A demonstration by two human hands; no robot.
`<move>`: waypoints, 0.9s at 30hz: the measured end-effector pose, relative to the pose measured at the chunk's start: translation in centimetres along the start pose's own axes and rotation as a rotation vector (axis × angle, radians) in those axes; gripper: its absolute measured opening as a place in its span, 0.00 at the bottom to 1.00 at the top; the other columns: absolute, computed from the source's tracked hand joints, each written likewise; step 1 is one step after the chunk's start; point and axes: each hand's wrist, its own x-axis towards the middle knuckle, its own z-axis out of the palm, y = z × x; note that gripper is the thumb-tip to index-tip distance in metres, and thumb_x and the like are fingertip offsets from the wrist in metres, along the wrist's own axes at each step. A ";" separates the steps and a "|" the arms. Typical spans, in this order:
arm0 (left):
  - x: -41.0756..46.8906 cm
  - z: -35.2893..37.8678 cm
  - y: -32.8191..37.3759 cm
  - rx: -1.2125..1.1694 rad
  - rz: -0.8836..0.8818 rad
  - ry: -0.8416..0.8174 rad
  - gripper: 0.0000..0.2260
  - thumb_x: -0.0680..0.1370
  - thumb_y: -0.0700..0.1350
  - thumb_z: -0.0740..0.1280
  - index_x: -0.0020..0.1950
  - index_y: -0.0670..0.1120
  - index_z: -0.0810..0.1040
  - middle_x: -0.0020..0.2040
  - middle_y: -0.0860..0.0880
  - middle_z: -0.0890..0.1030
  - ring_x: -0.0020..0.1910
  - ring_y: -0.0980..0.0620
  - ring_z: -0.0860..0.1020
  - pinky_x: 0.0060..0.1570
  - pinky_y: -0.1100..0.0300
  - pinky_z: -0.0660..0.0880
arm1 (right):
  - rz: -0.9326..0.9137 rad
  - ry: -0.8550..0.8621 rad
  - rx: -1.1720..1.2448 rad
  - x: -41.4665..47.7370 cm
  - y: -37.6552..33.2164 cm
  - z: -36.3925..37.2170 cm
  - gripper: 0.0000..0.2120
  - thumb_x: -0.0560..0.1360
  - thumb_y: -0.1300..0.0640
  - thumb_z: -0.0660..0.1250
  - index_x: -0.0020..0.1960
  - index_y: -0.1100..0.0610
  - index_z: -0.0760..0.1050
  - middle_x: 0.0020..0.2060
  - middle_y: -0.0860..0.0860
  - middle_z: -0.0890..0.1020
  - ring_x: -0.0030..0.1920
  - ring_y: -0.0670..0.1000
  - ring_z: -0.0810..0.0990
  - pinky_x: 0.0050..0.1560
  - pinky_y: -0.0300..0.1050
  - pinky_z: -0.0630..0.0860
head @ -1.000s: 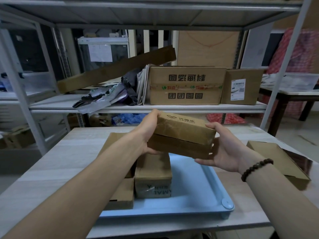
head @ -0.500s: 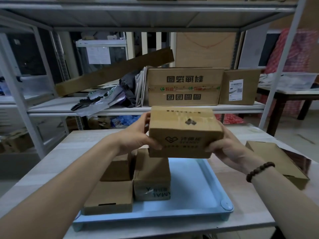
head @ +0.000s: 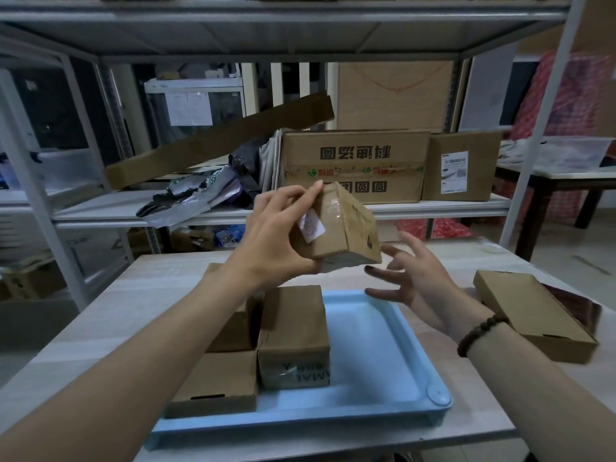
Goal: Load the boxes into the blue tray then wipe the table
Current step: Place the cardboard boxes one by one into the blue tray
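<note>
Left hand holds one box above the tray; right hand spread open beside it.

The left hand (head: 280,238) is clamped on a tilted cardboard box (head: 336,228), fingers over its upper edge and thumb beneath, with the box in the air and one corner pointing down. The right hand (head: 410,278) sits just right of and below that box, fingers apart and gripping nothing; whether a fingertip touches the box cannot be told. Directly under both hands lies the blue tray (head: 383,341) on the table (head: 140,315). Three boxes stand in the tray's left part, below the left forearm: a taped box (head: 293,335), a flat box (head: 216,381) nearest the viewer, and another partly hidden behind the arm. Right of the right wrist a flat box (head: 533,315) rests on the table outside the tray.
</note>
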 end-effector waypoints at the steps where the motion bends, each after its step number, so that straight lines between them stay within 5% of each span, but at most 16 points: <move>1: 0.0 0.1 0.3 0.084 0.043 -0.004 0.50 0.64 0.53 0.78 0.80 0.57 0.54 0.72 0.53 0.63 0.70 0.50 0.57 0.69 0.52 0.58 | 0.079 -0.030 0.125 -0.1 -0.2 0.4 0.22 0.79 0.60 0.59 0.73 0.52 0.64 0.63 0.55 0.73 0.59 0.66 0.80 0.51 0.66 0.81; 3: 0.0 0.6 0.9 0.257 0.149 -0.037 0.48 0.65 0.55 0.76 0.80 0.57 0.56 0.73 0.52 0.63 0.70 0.47 0.57 0.67 0.47 0.60 | 0.212 -0.087 0.224 -0.1 -0.5 0.8 0.22 0.76 0.45 0.62 0.65 0.56 0.68 0.61 0.60 0.73 0.57 0.70 0.81 0.50 0.68 0.80; 7: 0.0 1.6 1.9 0.455 0.375 -0.068 0.42 0.65 0.55 0.74 0.77 0.53 0.65 0.72 0.48 0.69 0.67 0.43 0.63 0.60 0.44 0.65 | 0.350 -0.104 0.192 0.4 0.0 1.6 0.44 0.68 0.29 0.65 0.67 0.65 0.73 0.61 0.66 0.79 0.56 0.69 0.82 0.47 0.66 0.80; 10: 0.0 2.4 2.4 0.488 0.535 -0.003 0.37 0.64 0.52 0.74 0.74 0.51 0.71 0.69 0.46 0.74 0.66 0.40 0.69 0.59 0.43 0.67 | 0.375 -0.100 0.223 0.7 0.7 2.0 0.40 0.65 0.33 0.70 0.64 0.63 0.78 0.61 0.66 0.80 0.57 0.67 0.82 0.51 0.63 0.79; 13: -0.5 2.7 2.3 0.406 0.584 0.007 0.36 0.68 0.59 0.74 0.73 0.49 0.73 0.70 0.46 0.74 0.68 0.41 0.70 0.66 0.42 0.66 | 0.325 -0.095 0.250 0.9 0.8 2.1 0.31 0.65 0.41 0.71 0.61 0.60 0.81 0.56 0.65 0.80 0.54 0.63 0.81 0.53 0.58 0.80; 15: -0.8 2.6 2.4 0.268 0.456 -0.006 0.37 0.71 0.64 0.69 0.75 0.47 0.70 0.74 0.46 0.70 0.72 0.43 0.66 0.71 0.44 0.64 | 0.242 -0.048 0.211 1.0 0.5 1.9 0.28 0.63 0.43 0.72 0.59 0.57 0.81 0.53 0.63 0.79 0.52 0.62 0.80 0.49 0.56 0.81; 18: -0.8 2.2 3.0 0.022 0.105 0.024 0.37 0.76 0.64 0.64 0.80 0.49 0.59 0.79 0.50 0.59 0.77 0.52 0.56 0.74 0.52 0.57 | 0.080 -0.012 0.194 1.0 -0.1 1.9 0.29 0.64 0.49 0.71 0.63 0.59 0.79 0.59 0.62 0.82 0.54 0.60 0.80 0.62 0.61 0.77; 20: -0.4 2.2 3.3 -0.151 -0.122 0.038 0.37 0.77 0.63 0.64 0.81 0.51 0.54 0.80 0.53 0.57 0.77 0.55 0.55 0.73 0.55 0.56 | -0.097 0.020 0.161 1.1 -0.4 2.0 0.31 0.65 0.58 0.72 0.68 0.59 0.72 0.61 0.59 0.82 0.53 0.55 0.82 0.52 0.54 0.81; 24: 0.7 1.7 4.1 -0.606 -0.440 0.025 0.38 0.74 0.72 0.56 0.79 0.54 0.60 0.77 0.50 0.67 0.73 0.52 0.66 0.74 0.44 0.59 | -0.426 -0.020 -0.133 1.1 -0.7 1.3 0.43 0.59 0.70 0.76 0.70 0.54 0.64 0.60 0.54 0.79 0.59 0.48 0.80 0.54 0.44 0.79; 27: 1.3 1.3 3.2 -1.027 -0.772 -0.062 0.37 0.74 0.75 0.47 0.77 0.57 0.65 0.74 0.48 0.70 0.68 0.46 0.71 0.69 0.40 0.64 | -0.553 -0.020 -0.386 0.8 -0.6 0.8 0.40 0.61 0.68 0.76 0.68 0.59 0.63 0.59 0.54 0.75 0.57 0.41 0.77 0.51 0.35 0.77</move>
